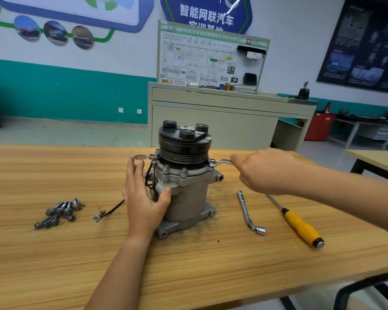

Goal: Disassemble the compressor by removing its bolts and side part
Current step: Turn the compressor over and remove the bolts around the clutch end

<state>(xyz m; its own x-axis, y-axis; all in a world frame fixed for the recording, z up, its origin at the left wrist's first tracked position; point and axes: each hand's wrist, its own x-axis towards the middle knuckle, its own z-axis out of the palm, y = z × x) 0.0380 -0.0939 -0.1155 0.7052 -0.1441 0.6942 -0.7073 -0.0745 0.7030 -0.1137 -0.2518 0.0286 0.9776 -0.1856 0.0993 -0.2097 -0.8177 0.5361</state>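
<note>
Steel bolts (61, 211) already lie piled on the tabletop (211, 269), left of the upright compressor (184, 189). My left hand (141, 198) braces it, fingers straight; my right hand (262, 171) grips a wrench (224, 162) at the top flange (197, 173). Several flange bolts (184, 170) remain seated, so nothing has separated yet.

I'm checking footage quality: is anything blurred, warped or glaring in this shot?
Head view: compressor and loose bolts sharp; head view: wide-angle lens bows the table edge; head view: light soft, even, shadows faint, glare streak on the blue sign.
</note>
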